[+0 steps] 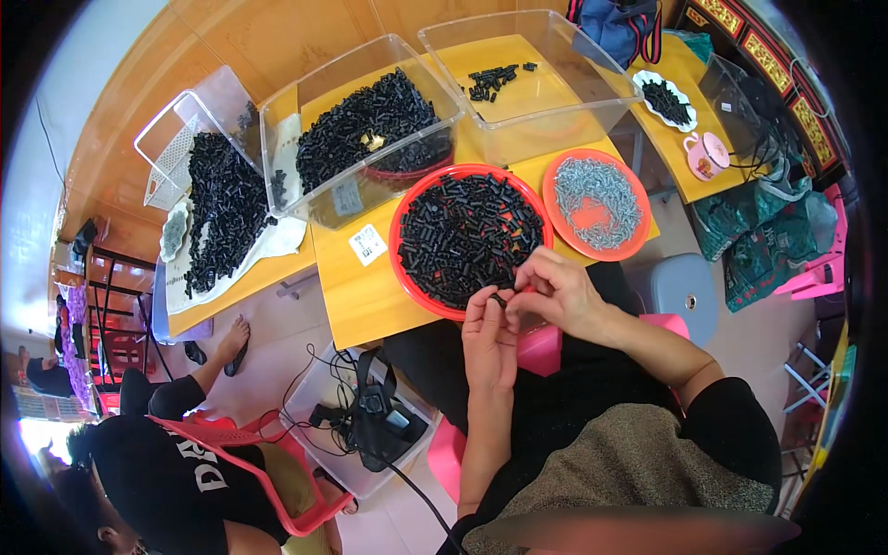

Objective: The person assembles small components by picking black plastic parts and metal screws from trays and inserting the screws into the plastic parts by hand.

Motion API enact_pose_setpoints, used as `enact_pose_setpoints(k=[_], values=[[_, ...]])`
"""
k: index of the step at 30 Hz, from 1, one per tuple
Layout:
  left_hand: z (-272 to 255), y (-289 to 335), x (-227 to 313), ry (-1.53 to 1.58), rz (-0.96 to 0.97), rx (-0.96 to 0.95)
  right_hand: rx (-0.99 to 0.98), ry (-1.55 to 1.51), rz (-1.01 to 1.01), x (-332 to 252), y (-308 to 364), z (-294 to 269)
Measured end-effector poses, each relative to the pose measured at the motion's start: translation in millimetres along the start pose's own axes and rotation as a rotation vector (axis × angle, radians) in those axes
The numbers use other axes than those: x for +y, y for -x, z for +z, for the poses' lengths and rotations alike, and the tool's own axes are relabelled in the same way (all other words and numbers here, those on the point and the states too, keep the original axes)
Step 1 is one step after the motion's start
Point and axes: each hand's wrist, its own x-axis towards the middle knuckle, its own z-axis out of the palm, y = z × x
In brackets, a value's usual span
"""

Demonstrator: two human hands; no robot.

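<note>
- I am watching the left hand (489, 342) pinching a small black plastic piece (499, 300) between closed fingers, just at the near rim of the red tray of black pieces (467, 236).
- The right hand (556, 289) is meeting it, its fingers curling tightly around the same piece, both hands hovering over the lap at the edge of the wooden surface (361, 301).
- A second red tray, holding silvery screws (597, 202), is sitting just beside the first.
- Clear plastic bins (361, 129) with more black pieces are standing behind.
</note>
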Motion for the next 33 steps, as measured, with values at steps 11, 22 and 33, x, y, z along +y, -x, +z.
enact_pose_setpoints(k=[11, 22, 33], values=[[-28.1, -12.4, 15.1, 0.207, 0.055, 0.029, -0.114, 0.495, -0.488, 69.8, -92.1, 33.7], [-28.3, -12.2, 17.8, 0.177, 0.022, 0.029, -0.123, 0.361, -0.193, 81.0, -89.3, -14.8], [-28.8, -12.4, 17.1, 0.24, 0.006, 0.009, -0.227, 0.443, -0.238, 81.8, -95.6, 7.5]])
